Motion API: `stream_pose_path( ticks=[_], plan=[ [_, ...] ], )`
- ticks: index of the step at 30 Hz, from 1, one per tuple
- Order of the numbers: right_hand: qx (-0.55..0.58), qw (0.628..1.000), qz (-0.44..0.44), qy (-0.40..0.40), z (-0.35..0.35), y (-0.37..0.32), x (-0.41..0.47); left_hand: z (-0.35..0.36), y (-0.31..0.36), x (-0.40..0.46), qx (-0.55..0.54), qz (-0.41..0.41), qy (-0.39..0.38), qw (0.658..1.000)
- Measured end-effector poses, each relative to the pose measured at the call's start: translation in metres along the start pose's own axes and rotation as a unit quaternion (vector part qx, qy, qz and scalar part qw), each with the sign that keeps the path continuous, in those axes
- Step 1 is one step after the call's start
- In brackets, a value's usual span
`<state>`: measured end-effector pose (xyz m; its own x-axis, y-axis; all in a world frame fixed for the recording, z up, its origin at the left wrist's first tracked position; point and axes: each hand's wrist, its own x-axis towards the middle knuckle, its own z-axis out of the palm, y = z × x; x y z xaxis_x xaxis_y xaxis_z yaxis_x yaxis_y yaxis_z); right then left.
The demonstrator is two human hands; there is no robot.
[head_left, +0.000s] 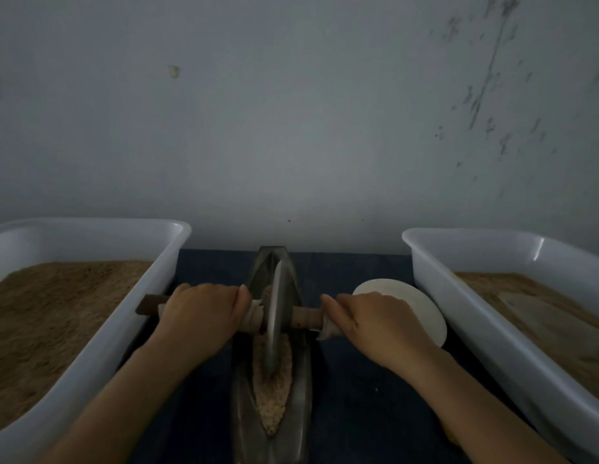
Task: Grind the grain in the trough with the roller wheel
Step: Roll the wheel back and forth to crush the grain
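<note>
One wheel [277,316], a thin flat metal disc, dull grey with a paler worn face, stands upright on edge in the trough [303,390], roughly at the trough's middle, its lower rim sunk into the grain [272,396]. One trough: long, narrow, boat-shaped, dark grey metal, tapering to a point at the far end near the wall [291,128], lying lengthwise away from the person on a dark blue cloth [358,396]. Grain is tan, coarse, crumbly, filling the channel in a pointed strip on the near side of the wheel, a little visible just behind it too. One axle [306,315], a brown wooden rod, runs crosswise through the disc's centre; whitish cloth wrapping shows on it on both sides, next to each hand. Left hand [201,313] is curled over the axle left of the wheel, fingers wrapped down around it, thumb tip near the disc; bare rod end sticks out past the hand over the left tub's rim. Right hand [378,321] grips the axle right of the wheel the same way, fingers closed over the wrapped part. Two bare forearms. Two white plastic tubs, rectangular, smooth, glossy, rounded corners: left tub [100,329] just beside the trough, holding fine brown granular material; right tub [485,329] further off, also holding brown granular material. One round white flat plate [415,306] sits between right hand and right tub, partly hidden by the hand. Wall is grey-white, scuffed with dark marks at upper right.
</note>
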<state>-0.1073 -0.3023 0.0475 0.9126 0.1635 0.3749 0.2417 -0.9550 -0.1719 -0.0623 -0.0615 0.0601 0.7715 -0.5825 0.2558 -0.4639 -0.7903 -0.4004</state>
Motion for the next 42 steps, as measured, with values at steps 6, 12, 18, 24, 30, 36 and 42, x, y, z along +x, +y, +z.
stream_pose_path(
  ticks=[6, 12, 18, 24, 30, 36, 42],
  plan=[
    [-0.049, 0.998, -0.047, -0.011, -0.001, 0.0, -0.003, -0.001, -0.001, -0.002, 0.029, 0.019, -0.028, 0.999],
    [-0.052, 0.998, 0.0, 0.036, 0.017, 0.01, 0.029, 0.015, 0.0, 0.019, 0.073, -0.052, 0.013, 0.996],
    [-0.114, 0.99, -0.026, 0.081, 0.029, 0.02, 0.056, 0.022, -0.004, 0.038, 0.074, -0.092, 0.022, 0.993],
    [-0.058, 0.996, -0.028, 0.068, 0.022, 0.014, 0.031, 0.016, 0.006, 0.018, 0.012, -0.082, 0.074, 0.994],
    [-0.021, 0.999, -0.032, 0.037, 0.0, -0.003, -0.009, -0.003, 0.014, -0.017, -0.069, -0.06, 0.093, 0.991],
    [-0.048, 0.997, -0.053, 0.043, -0.003, -0.008, -0.015, -0.006, 0.017, -0.024, -0.083, -0.058, 0.143, 0.985],
    [-0.071, 0.997, -0.009, 0.043, 0.009, 0.002, 0.014, 0.01, 0.011, -0.001, -0.104, -0.107, 0.166, 0.975]
  ],
)
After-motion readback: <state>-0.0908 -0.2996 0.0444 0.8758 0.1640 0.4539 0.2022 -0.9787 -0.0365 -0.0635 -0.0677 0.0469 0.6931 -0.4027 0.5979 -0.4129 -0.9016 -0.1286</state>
